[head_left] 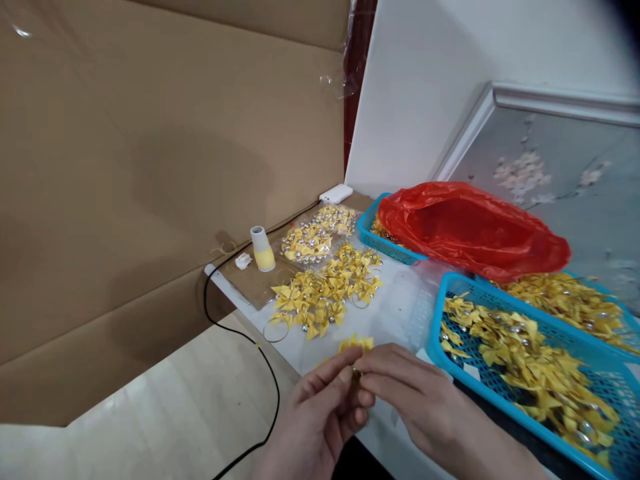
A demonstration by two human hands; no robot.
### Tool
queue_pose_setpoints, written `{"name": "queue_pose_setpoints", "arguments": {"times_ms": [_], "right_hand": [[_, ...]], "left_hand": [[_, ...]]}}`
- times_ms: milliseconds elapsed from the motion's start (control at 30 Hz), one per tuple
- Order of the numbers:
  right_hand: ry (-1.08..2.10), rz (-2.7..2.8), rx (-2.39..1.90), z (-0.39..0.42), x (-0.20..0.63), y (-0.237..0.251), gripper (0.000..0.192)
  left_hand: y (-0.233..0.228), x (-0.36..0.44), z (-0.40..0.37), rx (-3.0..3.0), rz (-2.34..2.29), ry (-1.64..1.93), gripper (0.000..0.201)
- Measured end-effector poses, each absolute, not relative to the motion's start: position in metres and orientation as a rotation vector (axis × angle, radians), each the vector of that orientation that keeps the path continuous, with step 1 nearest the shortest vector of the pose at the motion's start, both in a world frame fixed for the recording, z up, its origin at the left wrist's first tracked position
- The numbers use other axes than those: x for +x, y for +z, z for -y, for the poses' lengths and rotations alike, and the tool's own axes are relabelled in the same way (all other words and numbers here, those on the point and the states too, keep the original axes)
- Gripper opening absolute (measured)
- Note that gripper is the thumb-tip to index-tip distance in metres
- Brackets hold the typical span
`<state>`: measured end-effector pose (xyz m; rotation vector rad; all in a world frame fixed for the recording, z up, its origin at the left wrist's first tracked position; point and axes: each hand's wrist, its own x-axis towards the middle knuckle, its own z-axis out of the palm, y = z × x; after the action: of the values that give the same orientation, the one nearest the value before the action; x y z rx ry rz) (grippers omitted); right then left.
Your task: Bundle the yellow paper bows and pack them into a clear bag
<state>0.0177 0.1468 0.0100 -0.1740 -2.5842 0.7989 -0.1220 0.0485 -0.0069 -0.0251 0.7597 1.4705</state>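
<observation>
- My left hand (320, 417) and right hand (415, 400) meet at the near edge of the counter (400, 313), fingertips pinched together on a small dark piece (357, 375); what it is I cannot tell.
- A yellow bow (356, 343) lies on the counter just beyond my fingertips.
- Further back, mid-counter, sits a heap of yellow bows (325, 293).
- A blue basket (525, 373) of bows sits at the counter's right edge, beside my right hand.
- A red plastic bag (470, 227) lies over a second basket (373, 233) behind it.
- A small white-and-yellow spool (262, 249) stands at the far left corner, near the black cable (235, 327).
- Bagged bows (317, 233) lie near the back edge.
</observation>
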Motion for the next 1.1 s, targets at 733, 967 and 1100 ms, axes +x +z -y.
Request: {"name": "queue_pose_setpoints", "arguments": {"times_ms": [733,967,1100], "right_hand": [[0.449,2.522,-1.223,-0.2,-0.042,-0.041,0.018],[0.577,2.402,-1.207,-0.201,-0.033,-0.044,0.016],[0.793,2.226,-1.166,-0.209,-0.018,-0.034,0.011]], "left_hand": [[-0.01,-0.126,-0.043,-0.049,-0.781,1.47,0.016],[-0.011,-0.13,-0.044,-0.054,-0.819,1.467,0.012],[-0.012,-0.13,-0.047,-0.05,-0.821,1.45,0.011]]}}
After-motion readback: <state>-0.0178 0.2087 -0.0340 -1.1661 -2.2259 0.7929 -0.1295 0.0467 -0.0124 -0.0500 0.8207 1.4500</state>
